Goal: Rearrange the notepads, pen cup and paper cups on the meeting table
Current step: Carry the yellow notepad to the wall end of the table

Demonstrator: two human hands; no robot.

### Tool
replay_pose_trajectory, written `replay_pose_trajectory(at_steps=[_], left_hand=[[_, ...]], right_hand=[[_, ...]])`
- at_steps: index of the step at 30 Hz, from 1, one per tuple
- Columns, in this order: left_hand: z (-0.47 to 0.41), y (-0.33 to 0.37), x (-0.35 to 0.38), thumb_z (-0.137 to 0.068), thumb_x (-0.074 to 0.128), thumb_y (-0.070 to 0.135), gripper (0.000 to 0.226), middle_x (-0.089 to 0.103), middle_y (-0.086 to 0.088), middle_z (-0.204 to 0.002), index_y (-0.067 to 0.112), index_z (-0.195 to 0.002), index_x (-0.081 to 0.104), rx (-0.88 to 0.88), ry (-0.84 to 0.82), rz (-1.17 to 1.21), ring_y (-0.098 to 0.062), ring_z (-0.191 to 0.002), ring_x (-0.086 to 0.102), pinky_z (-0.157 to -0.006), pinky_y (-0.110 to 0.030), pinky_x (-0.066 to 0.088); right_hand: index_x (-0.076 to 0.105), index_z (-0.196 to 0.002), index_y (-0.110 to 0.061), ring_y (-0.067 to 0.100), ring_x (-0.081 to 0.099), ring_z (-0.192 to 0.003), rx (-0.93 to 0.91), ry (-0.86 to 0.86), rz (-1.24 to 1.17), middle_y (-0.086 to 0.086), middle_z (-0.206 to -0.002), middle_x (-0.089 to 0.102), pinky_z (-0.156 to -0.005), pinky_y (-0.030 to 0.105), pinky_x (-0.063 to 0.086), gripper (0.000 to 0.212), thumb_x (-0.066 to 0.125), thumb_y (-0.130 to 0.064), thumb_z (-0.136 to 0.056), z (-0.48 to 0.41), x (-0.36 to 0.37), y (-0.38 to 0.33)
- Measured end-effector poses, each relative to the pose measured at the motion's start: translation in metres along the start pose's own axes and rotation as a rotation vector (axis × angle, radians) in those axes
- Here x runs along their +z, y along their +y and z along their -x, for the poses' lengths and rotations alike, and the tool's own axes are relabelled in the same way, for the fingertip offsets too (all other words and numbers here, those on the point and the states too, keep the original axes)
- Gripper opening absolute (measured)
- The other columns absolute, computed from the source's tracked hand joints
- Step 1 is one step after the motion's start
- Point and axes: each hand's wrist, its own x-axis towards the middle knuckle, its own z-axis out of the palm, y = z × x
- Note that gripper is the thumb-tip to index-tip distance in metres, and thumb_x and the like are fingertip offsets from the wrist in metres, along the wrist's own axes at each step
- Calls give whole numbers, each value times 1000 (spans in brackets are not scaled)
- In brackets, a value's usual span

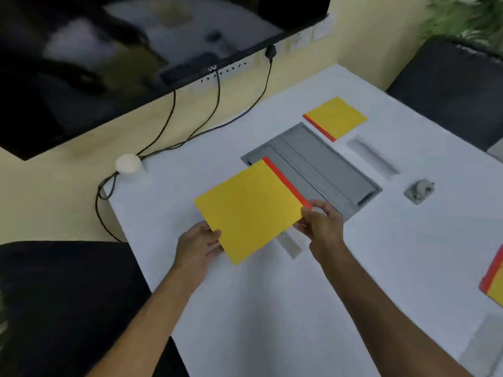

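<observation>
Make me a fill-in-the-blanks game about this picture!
The held notepad is mostly ____.
The left hand and the right hand grip it, so ____ hands hold it.
Counting the far notepad and the edge notepad, ____ notepads show.
The cables are ____.
Missing words: yellow, two, three, black.

Office meeting room, white table [272,308], wall screen [109,63], cable hatch [321,161]
</observation>
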Motion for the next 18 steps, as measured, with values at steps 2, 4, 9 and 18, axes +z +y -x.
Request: replay_pose_trajectory(at_steps=[2, 4, 9, 18], left_hand=[[-28, 21, -8, -91, 59, -6, 24, 77, -7, -96, 10, -106, 70, 30, 26, -9, -24, -87, 74, -65, -30, 60], [-58, 42, -16, -93, 56, -7, 25, 76, -6, -94, 11, -104, 70, 62, 59, -28, -22, -84, 73, -62, -28, 59], [-143, 77, -44, -92, 56, -11, 26, 71, -10, -88, 12, -88, 69, 122, 270, -97, -27, -79, 68, -65, -32, 60], [-251, 85, -80, -83, 69, -6, 22, 69, -10, -83, 7, -101, 74, 84, 526, -222, -16, -61, 63, -42, -17, 47]], right_hand=[[63, -98, -5, 23, 62, -59, -13, -46, 49, 16, -75, 65, -56, 31, 60, 19, 54, 11, -89, -26, 32, -5], [61, -96, -2, 29, 63, -63, -23, -104, 113, 19, -75, 64, -57, 34, 60, 17, 54, 12, -89, -52, 64, -6], [61, -97, 7, 30, 59, -62, -82, -187, 345, 22, -77, 60, -62, 38, 56, 17, 60, 16, -83, -118, 147, 1], [73, -95, -1, 29, 64, -73, -168, -197, 715, 17, -84, 67, -83, 46, 60, 19, 75, 6, -77, -208, 231, 36]])
